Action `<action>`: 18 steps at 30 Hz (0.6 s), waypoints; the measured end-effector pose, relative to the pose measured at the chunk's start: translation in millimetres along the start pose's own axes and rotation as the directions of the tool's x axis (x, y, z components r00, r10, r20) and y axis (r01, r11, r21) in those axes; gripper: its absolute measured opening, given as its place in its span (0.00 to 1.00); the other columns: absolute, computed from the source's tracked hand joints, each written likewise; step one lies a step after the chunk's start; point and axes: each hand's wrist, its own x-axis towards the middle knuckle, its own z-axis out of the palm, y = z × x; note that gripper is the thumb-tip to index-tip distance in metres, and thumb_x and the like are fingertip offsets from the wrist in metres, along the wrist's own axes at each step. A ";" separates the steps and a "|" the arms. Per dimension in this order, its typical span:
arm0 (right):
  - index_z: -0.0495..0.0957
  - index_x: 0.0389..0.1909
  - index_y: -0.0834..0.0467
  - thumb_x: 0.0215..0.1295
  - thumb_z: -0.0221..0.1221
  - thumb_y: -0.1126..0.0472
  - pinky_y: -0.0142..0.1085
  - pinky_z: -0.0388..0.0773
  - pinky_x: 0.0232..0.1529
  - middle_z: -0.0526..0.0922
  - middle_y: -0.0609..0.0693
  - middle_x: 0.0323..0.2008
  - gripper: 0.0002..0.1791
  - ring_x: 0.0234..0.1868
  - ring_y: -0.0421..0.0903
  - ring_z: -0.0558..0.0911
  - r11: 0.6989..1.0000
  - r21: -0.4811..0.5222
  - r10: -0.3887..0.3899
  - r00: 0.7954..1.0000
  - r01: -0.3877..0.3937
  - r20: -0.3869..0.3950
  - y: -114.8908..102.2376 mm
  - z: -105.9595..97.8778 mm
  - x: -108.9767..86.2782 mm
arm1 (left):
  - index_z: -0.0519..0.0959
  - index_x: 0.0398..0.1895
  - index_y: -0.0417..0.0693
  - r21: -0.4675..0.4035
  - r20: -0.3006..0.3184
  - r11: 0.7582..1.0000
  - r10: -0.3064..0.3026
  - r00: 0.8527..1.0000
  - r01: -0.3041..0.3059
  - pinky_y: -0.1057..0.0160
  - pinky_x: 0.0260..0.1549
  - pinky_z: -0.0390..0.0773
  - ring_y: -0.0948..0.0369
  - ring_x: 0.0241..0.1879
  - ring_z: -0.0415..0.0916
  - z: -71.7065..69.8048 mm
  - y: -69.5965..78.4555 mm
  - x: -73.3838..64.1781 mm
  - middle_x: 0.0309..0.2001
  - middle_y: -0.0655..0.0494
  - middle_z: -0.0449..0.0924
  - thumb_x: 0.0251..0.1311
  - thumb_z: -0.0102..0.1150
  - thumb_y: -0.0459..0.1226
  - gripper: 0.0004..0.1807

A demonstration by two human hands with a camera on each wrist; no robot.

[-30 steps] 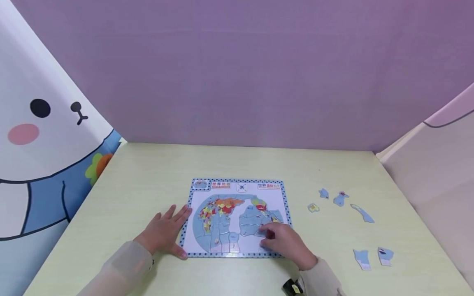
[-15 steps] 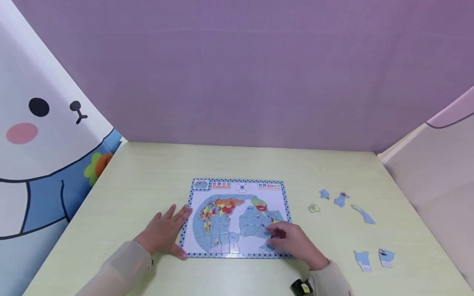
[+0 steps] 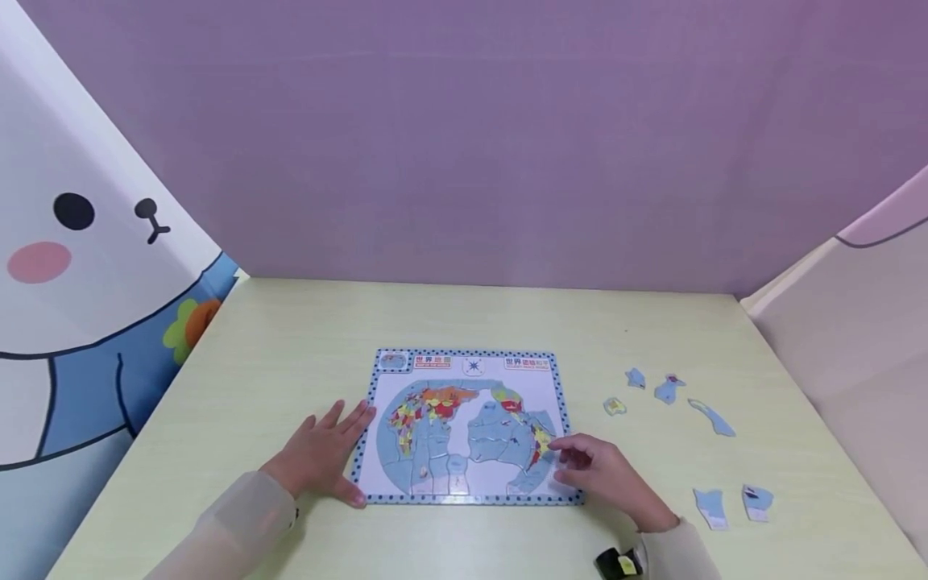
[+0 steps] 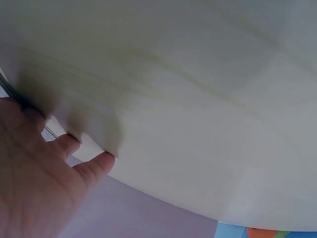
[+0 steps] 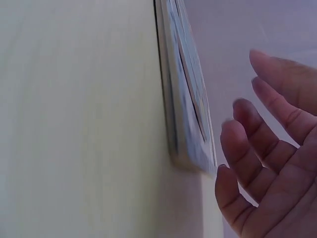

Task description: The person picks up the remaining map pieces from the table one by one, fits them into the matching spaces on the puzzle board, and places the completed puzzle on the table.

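A world map jigsaw board (image 3: 484, 477) with a dotted blue border lies flat on the table, its map partly filled with pieces and white where bare. My left hand (image 3: 319, 455) rests with spread fingers along the board's left edge. Over the right edge is my right hand (image 3: 605, 477), fingertips near the map's red and yellow part. In the right wrist view that hand (image 5: 272, 153) has loosely bent fingers, nothing between them, beside the board's edge (image 5: 177, 114). A blue puzzle piece (image 3: 529, 482) sits at the map's lower right.
Right of the board lie loose pieces: a small yellowish one (image 3: 615, 406), a small blue one (image 3: 635, 378), a bird-shaped one (image 3: 669, 390) and a long curved one (image 3: 713, 418). Nearer me are two blue-and-white pieces (image 3: 710, 508). A purple backdrop (image 3: 464, 161) stands behind the table.
My right hand has slid rightward off the map's lower right, uncovering the blue piece there and the red and yellow part. My left hand has stayed in place.
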 end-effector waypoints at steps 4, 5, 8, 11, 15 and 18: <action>0.78 0.48 0.68 0.54 0.67 0.69 0.29 0.77 0.36 0.80 0.52 0.37 0.19 0.35 0.40 0.76 0.999 -0.002 0.049 0.999 -0.049 0.003 2.9 -6.4 -5.2 | 0.54 0.73 0.41 0.004 -0.004 1.000 0.009 1.000 -0.009 0.28 0.58 0.53 0.35 0.70 0.44 0.4 -1.0 0.3 0.74 0.45 0.51 0.29 0.74 0.64 0.68; 0.78 0.48 0.68 0.54 0.66 0.68 0.30 0.77 0.36 0.80 0.52 0.38 0.20 0.35 0.41 0.76 0.998 -0.001 0.058 0.998 -0.058 0.009 3.6 -8.6 -6.4 | 0.54 0.73 0.41 0.003 -0.007 1.000 0.011 1.000 -0.011 0.28 0.58 0.53 0.35 0.70 0.44 0.5 -1.1 0.5 0.74 0.45 0.52 0.29 0.74 0.64 0.68; 0.77 0.50 0.70 0.55 0.67 0.66 0.30 0.77 0.37 0.81 0.53 0.39 0.21 0.36 0.41 0.77 0.998 0.005 0.064 0.997 -0.064 0.034 6.4 -15.6 -11.0 | 0.55 0.73 0.41 0.006 -0.010 1.000 0.019 1.000 -0.019 0.28 0.58 0.54 0.35 0.70 0.44 1.0 -1.6 1.2 0.73 0.44 0.52 0.29 0.73 0.65 0.68; 0.76 0.51 0.71 0.55 0.67 0.65 0.30 0.77 0.37 0.80 0.54 0.39 0.23 0.36 0.38 0.77 0.998 0.011 0.054 0.998 -0.055 0.044 10.7 -22.5 -17.1 | 0.54 0.73 0.42 0.003 0.000 1.000 0.010 1.000 -0.010 0.29 0.59 0.53 0.35 0.70 0.43 1.7 -1.9 1.4 0.74 0.45 0.51 0.29 0.73 0.65 0.68; 0.75 0.51 0.73 0.56 0.66 0.65 0.30 0.77 0.37 0.80 0.54 0.39 0.23 0.36 0.34 0.76 0.999 0.019 0.040 0.998 -0.041 0.040 17.2 -30.8 -25.2 | 0.54 0.74 0.44 0.000 0.014 1.000 -0.010 1.000 0.010 0.29 0.60 0.52 0.36 0.71 0.42 1.9 -2.2 1.6 0.74 0.47 0.50 0.29 0.73 0.65 0.68; 0.74 0.52 0.73 0.58 0.65 0.65 0.30 0.77 0.36 0.79 0.54 0.39 0.23 0.35 0.33 0.75 0.999 0.013 0.043 0.998 -0.044 0.034 20.9 -36.3 -30.6 | 0.54 0.74 0.44 0.005 0.012 1.000 -0.012 1.000 0.012 0.29 0.60 0.51 0.36 0.71 0.42 1.6 -2.6 1.6 0.74 0.47 0.50 0.29 0.73 0.65 0.68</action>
